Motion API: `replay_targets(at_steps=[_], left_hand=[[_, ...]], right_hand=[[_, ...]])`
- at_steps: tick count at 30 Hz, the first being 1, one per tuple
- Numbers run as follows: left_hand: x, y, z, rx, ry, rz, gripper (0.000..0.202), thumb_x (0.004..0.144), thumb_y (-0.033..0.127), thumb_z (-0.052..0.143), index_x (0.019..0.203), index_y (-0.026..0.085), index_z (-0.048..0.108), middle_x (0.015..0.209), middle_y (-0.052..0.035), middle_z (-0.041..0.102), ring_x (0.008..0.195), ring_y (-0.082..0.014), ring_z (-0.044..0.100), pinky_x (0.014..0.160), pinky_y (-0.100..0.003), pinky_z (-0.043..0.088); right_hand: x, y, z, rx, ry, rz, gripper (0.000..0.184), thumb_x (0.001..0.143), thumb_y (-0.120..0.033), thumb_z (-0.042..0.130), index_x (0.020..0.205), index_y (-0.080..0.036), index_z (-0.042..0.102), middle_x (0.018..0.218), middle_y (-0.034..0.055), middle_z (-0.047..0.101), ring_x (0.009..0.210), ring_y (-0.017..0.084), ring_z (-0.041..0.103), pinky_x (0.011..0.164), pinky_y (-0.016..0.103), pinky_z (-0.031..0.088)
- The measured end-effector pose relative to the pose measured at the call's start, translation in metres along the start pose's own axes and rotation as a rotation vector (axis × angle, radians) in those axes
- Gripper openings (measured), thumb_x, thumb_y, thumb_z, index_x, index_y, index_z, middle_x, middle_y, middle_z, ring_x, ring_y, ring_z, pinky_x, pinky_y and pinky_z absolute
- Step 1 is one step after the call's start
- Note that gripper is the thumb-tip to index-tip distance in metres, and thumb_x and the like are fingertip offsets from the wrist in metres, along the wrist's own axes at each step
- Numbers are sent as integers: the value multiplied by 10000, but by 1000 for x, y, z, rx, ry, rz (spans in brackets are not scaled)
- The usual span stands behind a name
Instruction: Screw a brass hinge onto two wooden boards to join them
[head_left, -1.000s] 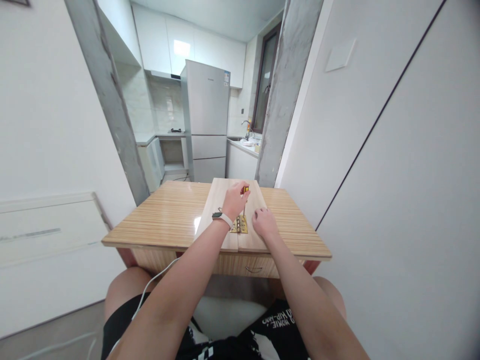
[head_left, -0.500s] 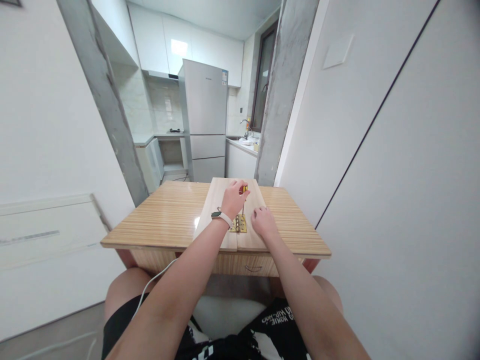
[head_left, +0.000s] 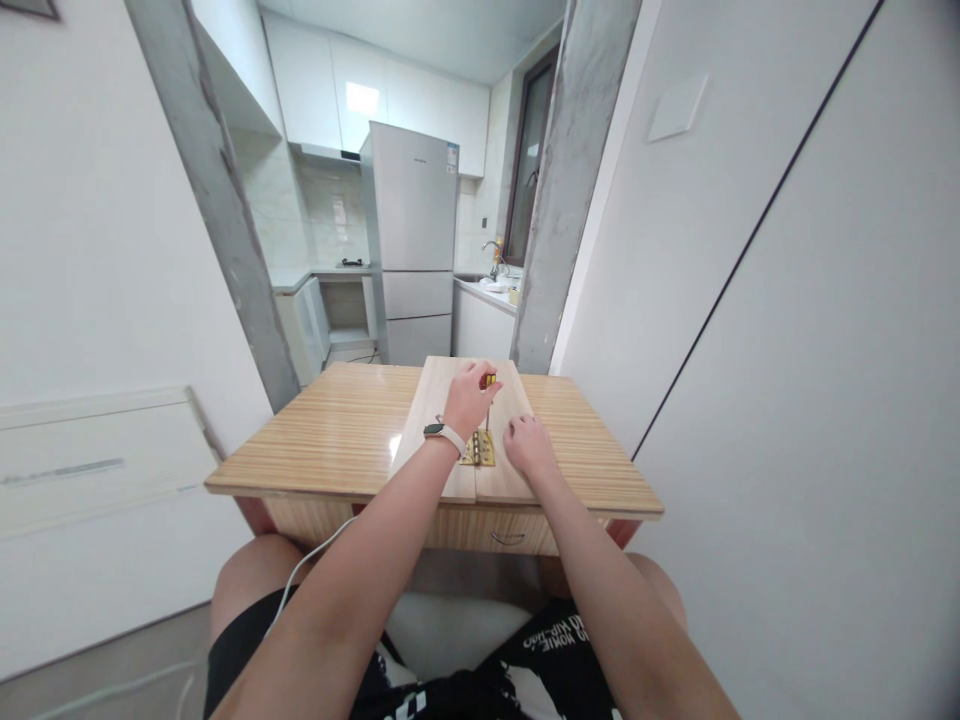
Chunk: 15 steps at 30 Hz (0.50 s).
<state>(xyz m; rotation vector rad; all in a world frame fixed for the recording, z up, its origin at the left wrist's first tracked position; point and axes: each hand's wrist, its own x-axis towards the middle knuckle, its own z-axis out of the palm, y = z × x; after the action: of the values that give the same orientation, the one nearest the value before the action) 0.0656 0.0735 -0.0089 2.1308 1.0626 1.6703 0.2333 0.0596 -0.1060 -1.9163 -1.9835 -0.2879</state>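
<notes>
My left hand (head_left: 469, 395), with a watch on its wrist, is closed round the red and yellow handle of a screwdriver (head_left: 490, 380). The shaft points down at the right leaf of a brass hinge (head_left: 484, 448). That hinge lies across the seam between two pale wooden boards (head_left: 439, 385), and my left wrist hides part of its left leaf. On the right board, beside the hinge, rests my right hand (head_left: 527, 442) with its fingers curled. What those fingers may hold is hidden from view.
Under the boards stands a wood-grain table (head_left: 300, 440) with a drawer handle (head_left: 508, 539) at its front. A white cable (head_left: 307, 555) hangs at the left. Beyond are a fridge (head_left: 416, 220) and a sink counter (head_left: 487, 290); a white wall closes the right side.
The view has shifted very slightly. Both hands and the screwdriver stay in nearly the same place over the hinge.
</notes>
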Motion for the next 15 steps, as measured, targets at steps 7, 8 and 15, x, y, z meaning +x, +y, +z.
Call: replay_targets(at_steps=[7,8,15], left_hand=[[-1,2,1,-57,-67,5,257,924,96,612,1137,224,677,1066,-59,713,943,-169,686,885,-336,583],[-1,3,1,-53,-65,3,248,918,106,630,1129,226,681,1078,-60,715,955,-173,686,889,-338,582],[3,2,-3,23,-31,-25,147,845,164,762,965,212,693,1047,-50,708,835,-159,670,829,-329,578]], right_hand=[[-1,-1,-2,-2,-15,0,313,1023,-315,447,1084,-179,721,1152,151,674,1147,263,526,1054,359,343],[-1,-1,-1,-1,-16,2,314,1024,-314,446,1082,-179,723,1155,152,674,1150,262,526,1056,359,344],[0,0,1,4,-26,5,325,1027,-315,436,1097,-177,722,1164,155,670,1161,265,522,1068,367,339]])
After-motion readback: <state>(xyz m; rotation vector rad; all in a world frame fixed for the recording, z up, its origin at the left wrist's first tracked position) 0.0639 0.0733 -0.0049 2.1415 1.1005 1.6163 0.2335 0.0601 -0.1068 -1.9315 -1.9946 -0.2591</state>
